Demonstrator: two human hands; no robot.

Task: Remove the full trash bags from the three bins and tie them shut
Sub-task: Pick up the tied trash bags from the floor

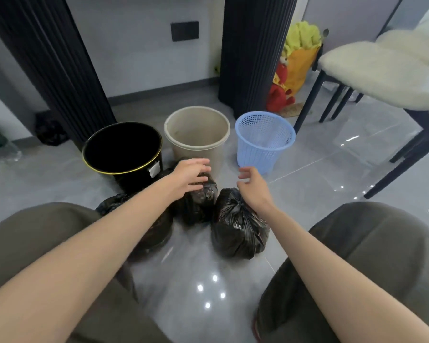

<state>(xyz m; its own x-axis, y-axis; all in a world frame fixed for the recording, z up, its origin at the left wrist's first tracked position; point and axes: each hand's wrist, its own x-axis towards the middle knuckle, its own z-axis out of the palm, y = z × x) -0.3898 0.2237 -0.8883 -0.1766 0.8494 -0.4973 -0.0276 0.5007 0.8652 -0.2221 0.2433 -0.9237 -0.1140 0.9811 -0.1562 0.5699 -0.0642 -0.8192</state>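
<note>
Three bins stand in a row on the floor with no bag inside: a black bin [123,148] with a gold rim at left, a beige bin [196,134] in the middle, a blue mesh basket [264,139] at right. In front of them lie three black trash bags: one at left [156,233] partly under my left forearm, one in the middle [198,204], and one at right [238,231] gathered at its top. My left hand [191,175] hovers over the middle bag, fingers loosely spread. Above the right bag's top, my right hand [252,181] holds nothing.
My knees in olive trousers frame the bottom corners. Dark chairs [406,144] with a white fluffy cushion [382,68] stand at right. Dark pleated curtains [253,53] hang behind the bins, with plush toys [292,70] beside them. Another black bag [50,129] sits by the left wall.
</note>
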